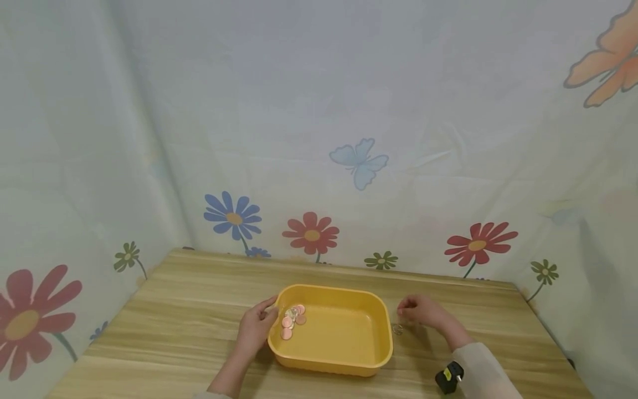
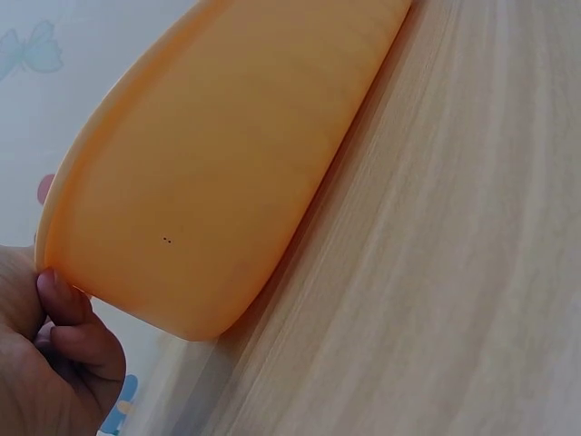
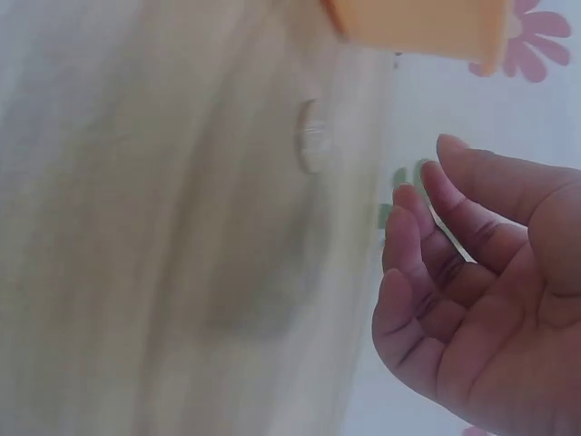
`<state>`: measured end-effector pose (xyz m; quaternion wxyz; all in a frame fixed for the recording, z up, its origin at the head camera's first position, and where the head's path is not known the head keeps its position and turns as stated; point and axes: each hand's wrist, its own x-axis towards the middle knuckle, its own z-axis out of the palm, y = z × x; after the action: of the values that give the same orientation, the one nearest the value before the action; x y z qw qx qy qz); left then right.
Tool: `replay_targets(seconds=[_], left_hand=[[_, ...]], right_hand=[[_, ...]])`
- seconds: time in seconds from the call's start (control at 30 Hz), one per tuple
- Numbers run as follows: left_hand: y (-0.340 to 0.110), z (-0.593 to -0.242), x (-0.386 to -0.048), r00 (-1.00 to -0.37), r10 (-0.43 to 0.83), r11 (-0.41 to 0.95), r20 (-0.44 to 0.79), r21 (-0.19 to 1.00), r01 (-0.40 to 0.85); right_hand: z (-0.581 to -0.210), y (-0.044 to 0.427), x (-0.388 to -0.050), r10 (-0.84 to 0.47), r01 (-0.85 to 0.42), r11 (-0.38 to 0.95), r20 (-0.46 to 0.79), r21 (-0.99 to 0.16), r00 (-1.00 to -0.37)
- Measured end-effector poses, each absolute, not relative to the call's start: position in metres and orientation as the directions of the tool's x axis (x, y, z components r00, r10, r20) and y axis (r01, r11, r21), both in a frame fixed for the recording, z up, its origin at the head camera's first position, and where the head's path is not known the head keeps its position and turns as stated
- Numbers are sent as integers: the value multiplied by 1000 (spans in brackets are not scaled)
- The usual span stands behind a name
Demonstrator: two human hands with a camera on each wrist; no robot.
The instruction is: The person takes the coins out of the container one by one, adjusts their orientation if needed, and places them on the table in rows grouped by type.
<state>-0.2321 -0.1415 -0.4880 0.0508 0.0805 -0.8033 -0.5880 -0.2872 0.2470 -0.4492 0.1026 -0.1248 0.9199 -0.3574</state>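
My left grip (image 1: 255, 327) pinches the rim of the yellow tray (image 1: 344, 334) mid-table (image 1: 199, 310), coins (image 1: 287, 322) already inside, while what looks like 1 small round piece (image 1: 397, 329) remains outside toward the right edge, my right grip (image 1: 422, 311) hovering just beyond, fingers loosely curled, visibly holding nothing.

Yellow tray (image 1: 344, 337) with coins (image 1: 287, 322) inside, small round piece (image 3: 312, 138) outside
Tray: deep, rounded-rectangular, smooth walls, standing upright, open side up, on the wooden tabletop (image 1: 199, 299); long sides run left to right in head view. Coins: mostly copper-coloured, some paler, loosely clustered and partly overlapping on the tray floor, against its left end. Small piece: pale, silvery, on the tabletop just beside the tray's right end, apart from it; too blurred to identify
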Motion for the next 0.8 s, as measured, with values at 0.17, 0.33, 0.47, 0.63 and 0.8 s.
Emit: replay_targets(seconds=[0.17, 0.33, 0.47, 0.63, 0.8], left_hand=[[-140, -488, -232, -981, -190, 291, -23, 953, -79], [-140, -487, -231, -980, -195, 281, -24, 956, -79], [-141, -487, -231, -980, -197, 277, -26, 957, -81], [-141, -487, -231, -981, -192, 288, -27, 954, -83], [-141, -487, -232, -982, -188, 287, -30, 954, -84]], right_hand=[[-438, 245, -289, -348, -232, 709, -45, -666, -936], [-426, 235, -290, -381, -290, 736, -22, -612, -924], [-414, 225, -290, -417, -324, 731, -18, -601, -909], [-400, 215, -292, -448, -345, 728, -29, -592, -894], [-390, 208, -297, -508, -404, 710, -22, -576, -861]])
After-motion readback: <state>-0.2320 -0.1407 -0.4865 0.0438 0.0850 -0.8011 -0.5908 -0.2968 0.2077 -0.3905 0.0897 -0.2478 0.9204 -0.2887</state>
